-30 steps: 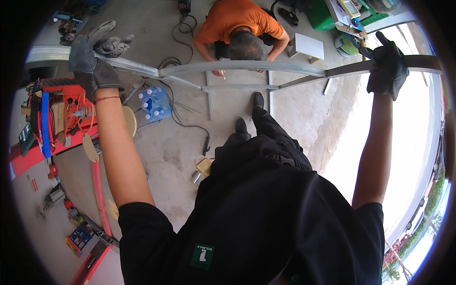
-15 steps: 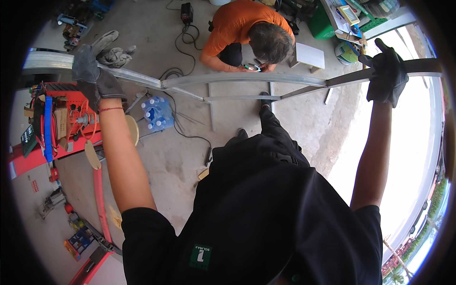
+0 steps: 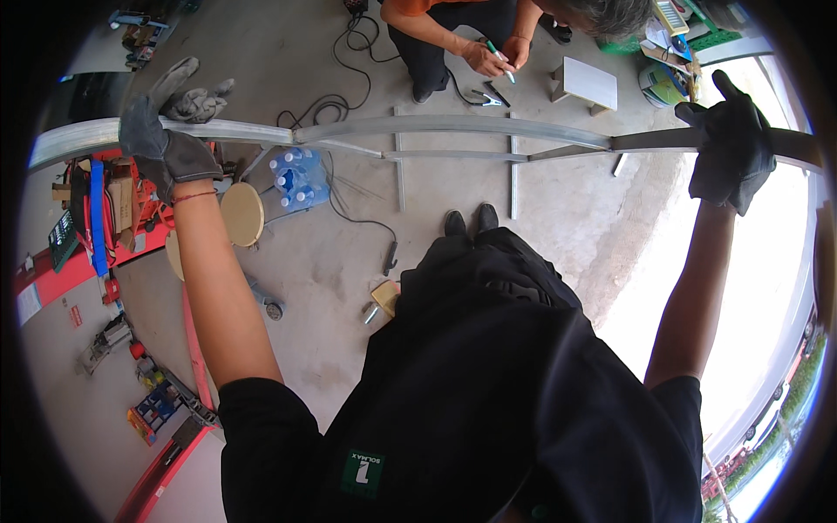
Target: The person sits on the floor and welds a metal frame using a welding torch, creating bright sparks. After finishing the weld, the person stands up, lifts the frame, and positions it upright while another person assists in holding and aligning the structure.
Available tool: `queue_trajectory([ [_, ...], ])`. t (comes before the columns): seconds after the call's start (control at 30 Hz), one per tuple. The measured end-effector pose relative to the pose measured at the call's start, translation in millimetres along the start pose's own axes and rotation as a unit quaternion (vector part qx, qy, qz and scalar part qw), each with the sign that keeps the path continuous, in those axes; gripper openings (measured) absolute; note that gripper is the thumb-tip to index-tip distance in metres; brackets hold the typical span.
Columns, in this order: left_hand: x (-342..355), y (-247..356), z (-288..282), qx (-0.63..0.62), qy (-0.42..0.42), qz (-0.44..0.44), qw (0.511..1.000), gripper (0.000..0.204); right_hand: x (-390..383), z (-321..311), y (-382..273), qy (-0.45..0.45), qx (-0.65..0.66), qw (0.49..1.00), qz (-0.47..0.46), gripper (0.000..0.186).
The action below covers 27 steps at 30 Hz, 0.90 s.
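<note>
A long metal frame of grey square tubing spans the view in front of me, with a second rail behind it and crosspieces below. My left hand, in a dark grey glove, grips its left end, some fingers reaching past the bar. At the right end my right hand, in a black glove, is closed round the tubing with a finger and thumb sticking out. Beyond the frame crouches a person in an orange shirt, holding a green and white marker pen clear of the bar.
A welding-type clamp and a small white stool are on the floor beyond the frame. Black cables snake across the concrete. Bottled water, a round yellowish stool seat and a red tool cart are at left.
The person in orange has drawn back from the bar, raising the pen hand. My foot has come back from the frame, so both feet stand together. Both hands keep their hold.
</note>
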<state>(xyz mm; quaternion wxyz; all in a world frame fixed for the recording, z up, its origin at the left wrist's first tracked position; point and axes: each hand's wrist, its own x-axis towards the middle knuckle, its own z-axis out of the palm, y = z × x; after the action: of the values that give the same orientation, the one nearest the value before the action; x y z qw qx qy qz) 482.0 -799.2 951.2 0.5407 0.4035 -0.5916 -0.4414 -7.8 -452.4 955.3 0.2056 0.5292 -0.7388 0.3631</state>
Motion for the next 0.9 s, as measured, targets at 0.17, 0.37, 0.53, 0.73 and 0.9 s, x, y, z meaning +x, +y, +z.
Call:
queue_trajectory([
  [0.17, 2.8, 18.3, -14.4, -0.068, -0.039, -0.116, 0.99, 0.066, 3.8, 3.8, -6.5, 0.021, 0.016, 0.998, -0.062, 0.026],
  [0.37, -4.7, 25.3, 6.8, -0.007, -0.023, -0.03, 0.999, 0.062, 0.0, -0.5, -9.4, 0.009, -0.049, 0.999, -0.008, 0.031],
  [0.53, -5.5, 27.1, 6.6, 0.021, -0.018, -0.043, 0.999, 0.053, 2.0, 4.9, -12.2, 0.0, 0.049, 0.992, 0.118, 0.033],
  [0.73, -18.3, 24.0, 12.6, 0.054, -0.024, 0.001, 0.998, 0.051, 0.4, 18.5, 5.1, 0.025, 0.173, 0.979, 0.105, 0.033],
  [0.9, -19.2, 22.7, 17.6, 0.014, -0.01, 0.012, 1.0, 0.044, 7.6, 23.1, 11.6, 0.023, 0.212, 0.958, 0.192, 0.033],
])
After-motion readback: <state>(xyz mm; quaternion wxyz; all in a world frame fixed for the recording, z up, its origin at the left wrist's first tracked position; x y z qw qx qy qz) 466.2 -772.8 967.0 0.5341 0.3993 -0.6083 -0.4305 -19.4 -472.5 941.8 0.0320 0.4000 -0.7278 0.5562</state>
